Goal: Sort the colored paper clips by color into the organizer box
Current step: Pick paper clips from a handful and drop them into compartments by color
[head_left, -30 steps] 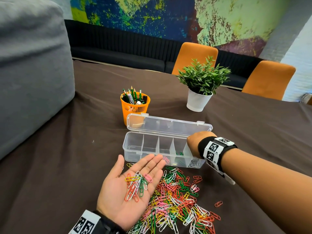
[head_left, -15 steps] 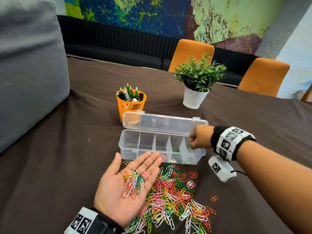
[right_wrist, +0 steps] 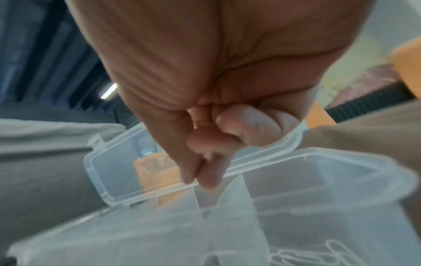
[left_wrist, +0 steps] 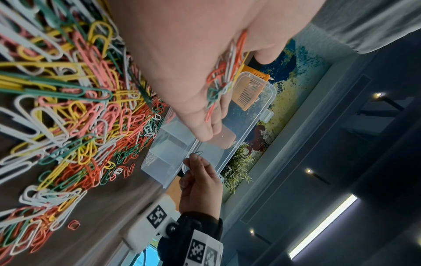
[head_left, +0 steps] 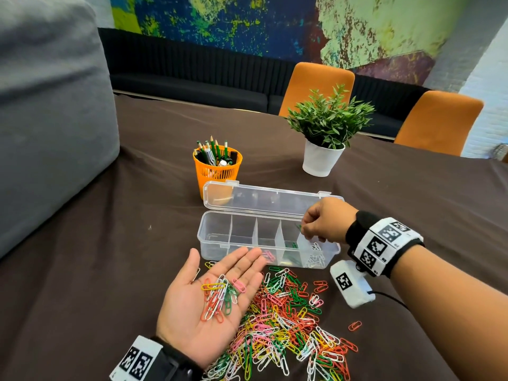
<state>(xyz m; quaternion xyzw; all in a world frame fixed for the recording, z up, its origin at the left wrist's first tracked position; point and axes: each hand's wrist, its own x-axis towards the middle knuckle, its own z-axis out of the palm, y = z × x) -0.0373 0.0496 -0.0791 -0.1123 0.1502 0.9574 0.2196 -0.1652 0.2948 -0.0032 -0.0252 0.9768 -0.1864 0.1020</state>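
Presently, the brown table (head_left: pixel 412 204) bears everything noted here, largest first: the clear organizer box (head_left: pixel 217 243) stands open before me, lid hinged back, divided into five compartments; the rightmost holds white clips, the next holds green, the middle holds pink, and the two at the left show nothing I can make out. Beyond it stand a potted plant (head_left: pixel 327 125) and an orange pencil cup (head_left: pixel 217 171), the cup just behind the lid. Nearer me lies the loose pile of paper clips (head_left: pixel 288 331), mixed red, green, yellow, pink and white, spread just in front of the box. My left hand (head_left: pixel 211 306) lies palm up beside the pile, fingers straight and relaxed, carrying a small bunch of clips (head_left: pixel 220 298) on the palm. My right hand (head_left: pixel 324 221) hovers over the right end of the box, fingers curled, thumb and forefinger pinching a single green clip (left_wrist: pixel 197 153) above the green compartment
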